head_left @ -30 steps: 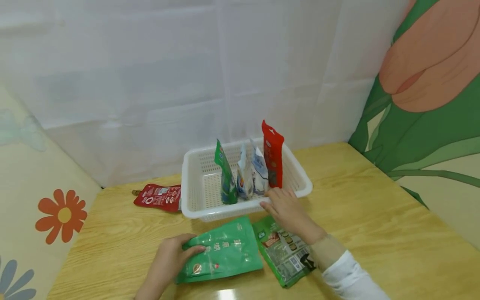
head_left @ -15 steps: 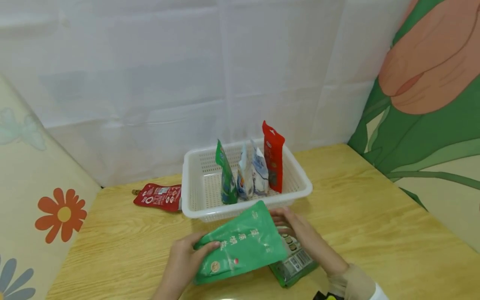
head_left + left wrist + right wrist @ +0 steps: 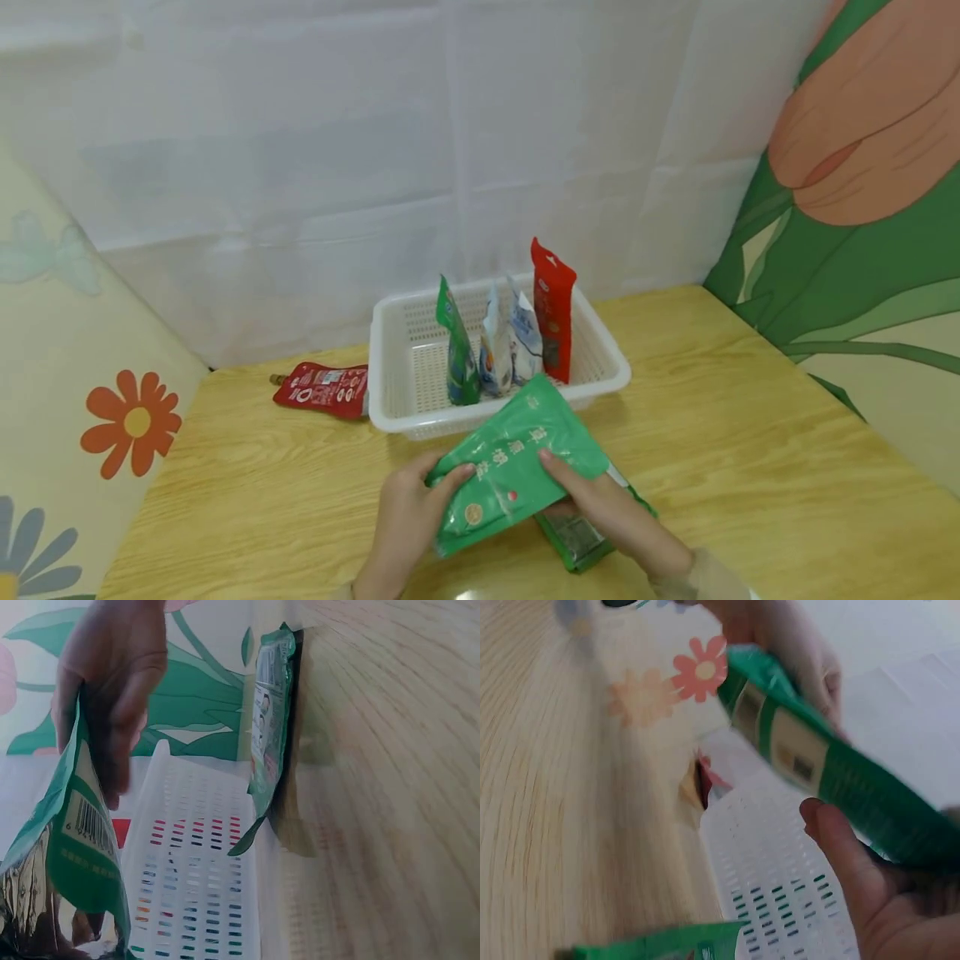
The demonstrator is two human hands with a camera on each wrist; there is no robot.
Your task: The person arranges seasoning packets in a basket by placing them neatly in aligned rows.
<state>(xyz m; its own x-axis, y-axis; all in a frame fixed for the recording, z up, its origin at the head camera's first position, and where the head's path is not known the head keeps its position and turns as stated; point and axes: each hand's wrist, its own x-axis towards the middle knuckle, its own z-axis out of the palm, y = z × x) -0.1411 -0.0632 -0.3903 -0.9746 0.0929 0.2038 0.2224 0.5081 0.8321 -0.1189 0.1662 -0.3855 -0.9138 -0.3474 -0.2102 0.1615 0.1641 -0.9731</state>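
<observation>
Both hands hold a green food pouch (image 3: 525,467) with pale lettering, tilted above the table in the head view. My left hand (image 3: 408,512) grips its left end, thumb on the front face. The right hand (image 3: 611,512) pinches the right edge, thumb on the front and fingers behind. Under that hand a second green packet (image 3: 573,537) with a clear window lies on the wood, partly covered. In the left wrist view the pouch (image 3: 94,840) shows a barcode and a shiny silvery part. The right wrist view shows its green back (image 3: 832,772).
A white perforated basket (image 3: 393,421) stands behind the pouch. Upright in it are a green packet (image 3: 459,354), two white-and-blue packets and a tall red packet (image 3: 553,312). Left of the basket lies a red spouted pouch (image 3: 322,389). A white sheet (image 3: 337,167) hangs behind.
The green pouch has been lifted off the table and moved right, tilting up. My right hand left the basket's rim and took hold of the pouch's right edge.
</observation>
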